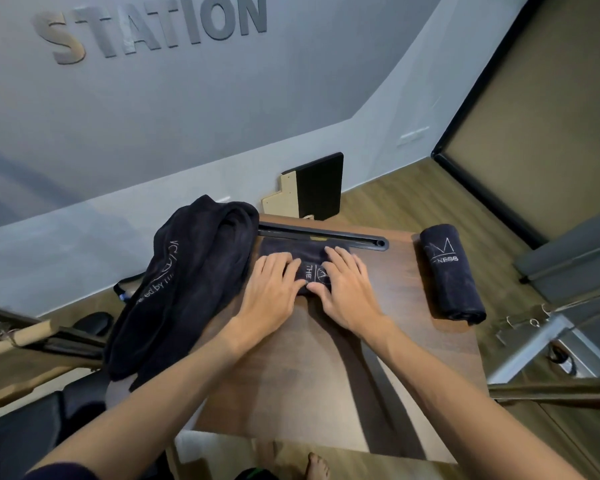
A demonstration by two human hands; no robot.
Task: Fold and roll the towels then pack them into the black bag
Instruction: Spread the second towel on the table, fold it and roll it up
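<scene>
Towel [303,263], dark, part-rolled, lies at far middle of wooden table [326,358], just before black slotted bar [326,237]. Head view: I see left hand [269,289] and right hand [343,289] side by side on roll, fingers spread and lightly bent, pressing down, thumbs at near edge. White lettering shows between hands. Finished rolled towel [451,278] rests at right table edge, well apart. Loose heap of dark towels [184,282] drapes over left edge, touching left hand's side of roll. Black board [321,185] leans on wall behind.
</scene>
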